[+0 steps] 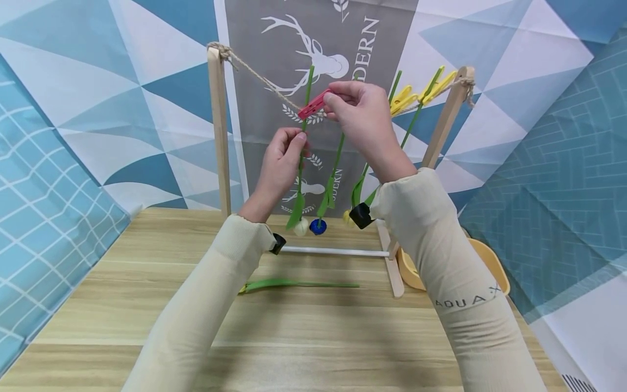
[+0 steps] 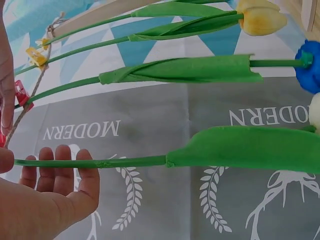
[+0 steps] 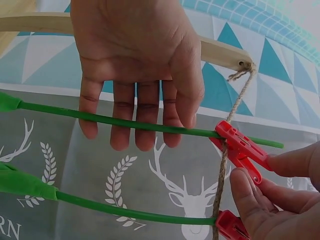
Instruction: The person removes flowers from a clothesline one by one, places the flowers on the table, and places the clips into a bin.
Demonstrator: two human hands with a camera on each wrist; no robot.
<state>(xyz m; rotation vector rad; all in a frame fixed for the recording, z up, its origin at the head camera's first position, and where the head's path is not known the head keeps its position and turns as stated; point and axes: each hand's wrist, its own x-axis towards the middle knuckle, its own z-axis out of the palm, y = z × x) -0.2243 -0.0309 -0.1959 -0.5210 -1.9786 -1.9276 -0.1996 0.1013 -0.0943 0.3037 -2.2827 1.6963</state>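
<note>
My left hand [image 1: 281, 163] pinches the green stem of an artificial white tulip [image 1: 301, 226], which hangs bloom down. Its other fingers lie behind the stem. Above it, my right hand [image 1: 362, 117] pinches the handle ends of a red clothespin [image 3: 237, 147]. The clothespin's nose sits over the twine [image 3: 220, 185] and the tulip's stem, just beyond my left thumb. Beside it, a blue flower [image 1: 318, 226] hangs from a second red clothespin [image 3: 231, 225]. In the head view, my right hand partly hides that stem.
Wooden posts [image 1: 219, 130] hold up the twine. Yellow clothespins [image 1: 403, 100] with yellow tulips [image 2: 261, 19] hang toward the right post. Another flower [image 1: 299, 283] lies on the wooden table [image 1: 313, 337]. A yellow basket [image 1: 490, 261] stands at right, partly behind my sleeve. A white bar [image 1: 338, 251] runs low across.
</note>
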